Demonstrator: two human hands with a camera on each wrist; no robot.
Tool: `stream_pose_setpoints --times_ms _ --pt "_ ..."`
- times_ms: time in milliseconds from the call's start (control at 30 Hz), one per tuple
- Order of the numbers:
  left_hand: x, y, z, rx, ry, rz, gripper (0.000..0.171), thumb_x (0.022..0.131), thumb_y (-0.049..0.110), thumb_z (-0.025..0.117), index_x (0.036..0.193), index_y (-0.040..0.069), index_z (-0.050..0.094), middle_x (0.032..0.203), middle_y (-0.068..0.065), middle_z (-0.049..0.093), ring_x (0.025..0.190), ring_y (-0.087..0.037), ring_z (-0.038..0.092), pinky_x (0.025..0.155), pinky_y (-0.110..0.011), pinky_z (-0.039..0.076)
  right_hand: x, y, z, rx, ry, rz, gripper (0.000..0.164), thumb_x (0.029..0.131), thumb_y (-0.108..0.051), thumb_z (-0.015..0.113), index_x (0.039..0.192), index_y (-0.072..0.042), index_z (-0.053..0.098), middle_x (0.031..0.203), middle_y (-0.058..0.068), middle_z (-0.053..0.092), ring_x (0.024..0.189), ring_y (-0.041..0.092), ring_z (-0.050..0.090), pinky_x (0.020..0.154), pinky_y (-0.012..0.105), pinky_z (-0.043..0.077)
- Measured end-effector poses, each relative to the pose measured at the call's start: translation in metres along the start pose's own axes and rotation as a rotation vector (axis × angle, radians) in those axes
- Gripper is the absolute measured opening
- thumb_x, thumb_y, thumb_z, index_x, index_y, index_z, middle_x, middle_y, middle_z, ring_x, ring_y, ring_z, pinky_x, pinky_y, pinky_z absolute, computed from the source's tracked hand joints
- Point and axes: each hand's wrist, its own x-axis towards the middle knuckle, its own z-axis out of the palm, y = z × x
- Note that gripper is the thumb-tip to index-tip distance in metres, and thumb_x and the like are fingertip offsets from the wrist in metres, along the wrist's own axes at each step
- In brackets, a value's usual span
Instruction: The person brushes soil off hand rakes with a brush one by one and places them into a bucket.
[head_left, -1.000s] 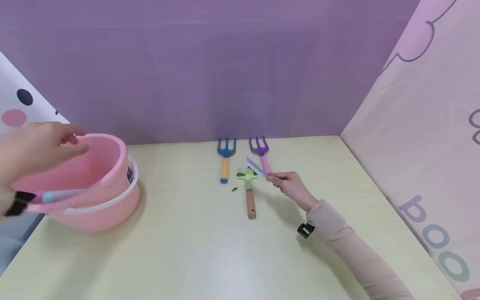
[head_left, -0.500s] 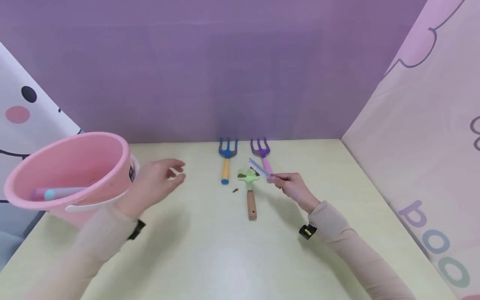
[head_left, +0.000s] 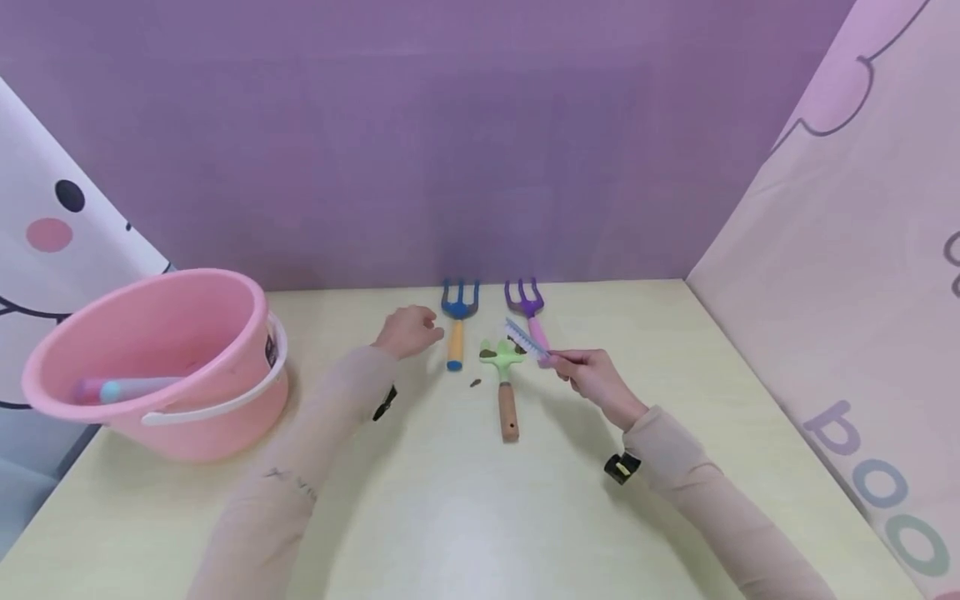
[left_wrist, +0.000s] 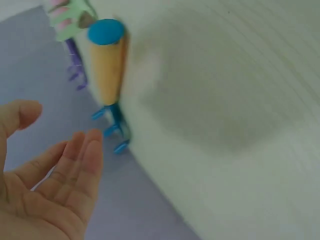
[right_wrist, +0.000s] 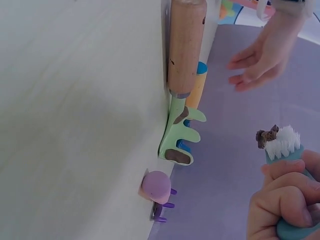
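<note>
My right hand [head_left: 592, 379] grips a small brush [right_wrist: 282, 150] with white bristles and a blue-green handle; a brown clump clings to the bristles. The brush head overlaps the tines of a green hand fork [head_left: 507, 408] in the head view. This fork lies flat, wooden handle toward me, with brown patches on its tines. Farther back lie a purple hand fork [head_left: 530, 308] with a pink handle and a blue one [head_left: 457, 337] with a yellow handle. Just left of that yellow handle, my left hand [head_left: 407, 332] hovers with nothing in it, thumb and fingers apart in the left wrist view [left_wrist: 55, 190].
A pink bucket [head_left: 195, 429] with a white bail handle stands at the left, holding pink and light-blue rod-like things [head_left: 142, 388]. One brown bit [head_left: 476, 383] lies beside the green fork. A purple backdrop [head_left: 480, 150] rises behind the table [head_left: 420, 500].
My left hand has come from over the bucket, rightward across the table, to beside the blue fork. My right hand stays almost where it was, still holding the brush.
</note>
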Motion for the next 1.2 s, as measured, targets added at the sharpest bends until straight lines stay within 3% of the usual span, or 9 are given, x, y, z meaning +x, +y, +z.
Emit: stream_pose_setpoints --times_ms 167,367,533,633,867,1033,1200 --pt "0.021 0.005 0.022 0.032 -0.009 -0.083 0.051 0.086 0.037 0.057 0.123 0.001 0.054 0.121 -0.015 0.058 0.112 -0.03 0.054 0.094 -0.041 0.043 0.0 0.003 -0.001 -0.004 -0.004 -0.01 0.034 0.091 -0.024 0.055 0.119 -0.007 0.061 0.069 -0.003 0.046 0.053 0.007 0.03 0.049 0.02 0.028" --pt "0.036 0.02 0.048 0.112 -0.055 -0.183 0.048 0.082 0.048 0.059 0.1 0.004 0.058 0.098 -0.01 0.059 0.085 -0.023 0.054 0.079 -0.035 0.047 -0.002 0.006 -0.005 -0.007 0.007 -0.02 0.035 0.091 -0.023 0.055 0.12 -0.004 0.06 0.068 -0.003 0.045 0.052 0.006 0.029 0.049 0.02 0.027" --pt "0.046 0.022 0.062 0.15 -0.063 -0.19 0.054 0.08 0.049 0.061 0.108 0.003 0.056 0.101 -0.012 0.056 0.086 -0.022 0.05 0.081 -0.036 0.046 -0.004 0.005 -0.003 0.013 0.019 -0.012 0.035 0.09 -0.021 0.055 0.12 -0.004 0.06 0.068 -0.004 0.045 0.052 0.006 0.03 0.048 0.019 0.027" --pt "0.05 0.016 0.066 0.14 -0.054 -0.181 0.049 0.082 0.043 0.061 0.109 0.003 0.056 0.099 -0.012 0.057 0.085 -0.023 0.052 0.076 -0.035 0.047 -0.005 0.004 -0.001 0.015 0.016 -0.004 0.035 0.09 -0.021 0.055 0.12 -0.005 0.06 0.07 -0.002 0.047 0.053 0.006 0.031 0.049 0.019 0.029" --pt "0.056 0.005 0.066 0.119 -0.001 -0.163 0.028 0.08 0.03 0.061 0.09 0.004 0.058 0.082 -0.009 0.056 0.07 -0.022 0.051 0.058 -0.029 0.044 -0.004 0.003 0.0 0.017 0.019 -0.013 0.033 0.09 -0.023 0.055 0.118 -0.008 0.062 0.072 0.0 0.049 0.053 0.008 0.032 0.049 0.019 0.029" --pt "0.055 0.005 0.066 0.07 -0.02 -0.177 0.027 0.081 0.03 0.058 0.089 0.004 0.056 0.078 -0.008 0.054 0.067 -0.02 0.05 0.052 -0.027 0.041 -0.003 0.007 0.0 0.028 0.016 0.002 0.033 0.09 -0.024 0.055 0.118 -0.008 0.062 0.071 -0.001 0.049 0.052 0.007 0.032 0.048 0.019 0.029" --pt "0.054 0.005 0.065 0.061 0.021 -0.176 0.033 0.082 0.032 0.056 0.095 0.002 0.057 0.081 -0.01 0.055 0.069 -0.022 0.051 0.056 -0.029 0.042 -0.003 0.009 -0.001 0.035 0.015 -0.024 0.033 0.091 -0.024 0.054 0.118 -0.008 0.062 0.069 -0.002 0.048 0.05 0.007 0.031 0.046 0.02 0.028"
